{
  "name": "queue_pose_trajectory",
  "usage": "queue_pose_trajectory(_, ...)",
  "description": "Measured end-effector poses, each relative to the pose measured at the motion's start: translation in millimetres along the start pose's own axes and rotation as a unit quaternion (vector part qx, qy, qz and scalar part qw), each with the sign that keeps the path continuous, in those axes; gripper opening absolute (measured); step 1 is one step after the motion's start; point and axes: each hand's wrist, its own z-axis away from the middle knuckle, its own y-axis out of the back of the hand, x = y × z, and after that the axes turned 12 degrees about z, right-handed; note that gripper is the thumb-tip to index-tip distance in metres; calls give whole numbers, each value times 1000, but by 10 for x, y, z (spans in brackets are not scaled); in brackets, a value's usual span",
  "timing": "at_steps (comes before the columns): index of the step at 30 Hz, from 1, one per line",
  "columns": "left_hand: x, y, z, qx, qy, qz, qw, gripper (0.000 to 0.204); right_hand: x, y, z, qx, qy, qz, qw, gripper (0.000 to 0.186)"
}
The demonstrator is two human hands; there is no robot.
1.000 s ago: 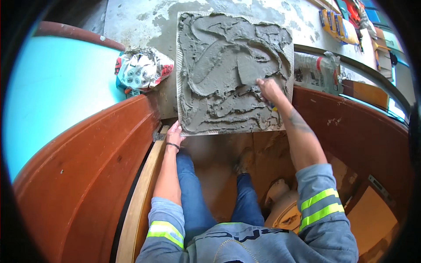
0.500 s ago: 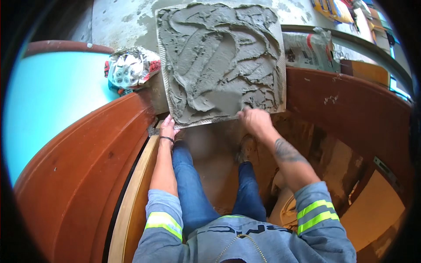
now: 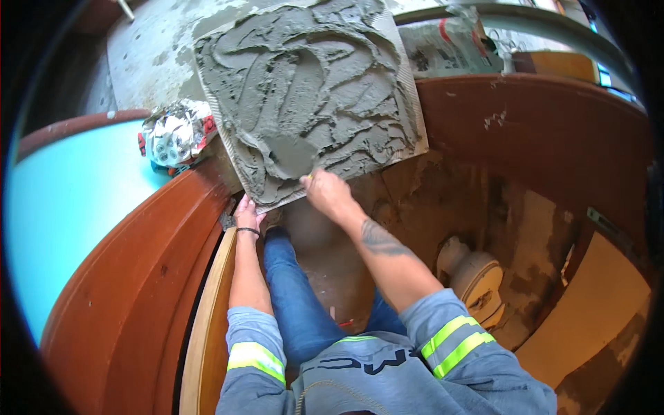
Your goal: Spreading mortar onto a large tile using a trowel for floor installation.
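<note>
A square tile (image 3: 413, 124) with ridged edges bears a thick, uneven layer of grey mortar (image 3: 311, 97). My left hand (image 3: 246, 216) grips the tile's lower left corner, fingers wrapped round its edge. Just right of it, my right hand (image 3: 325, 190) is closed on the handle of a trowel, whose blade (image 3: 292, 158) lies in the mortar near the lower edge, partly smeared with it and hard to tell apart.
A crumpled bag (image 3: 173, 135) sits left of the tile, another bag (image 3: 446, 48) behind it at right. Brown curved-looking panels (image 3: 519, 131) flank me, with a turquoise surface (image 3: 76, 200) at left and a toilet (image 3: 474, 280) below at right.
My right hand and trowel have swept down and leftward across the mortar, toward the lower left corner. My left hand keeps its grip. The whole view has shifted, the tile now higher and further left.
</note>
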Motion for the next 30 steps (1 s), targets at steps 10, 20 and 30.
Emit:
queue_pose_trajectory(10, -112, -155, 73, 20, -2, -11, 1000, 41, 889, 282, 610, 79, -118, 29, 989, 38)
queue_pose_trajectory(20, -339, -470, 19, 38, 2, 0, 999, 41, 1196, -11, 385, 32, -93, 29, 995, 39)
queue_pose_trajectory(30, -610, -722, 7, 4, -20, -10, 1000, 38, 3234, 1053, 201, 42, -172, -105, 978, 42)
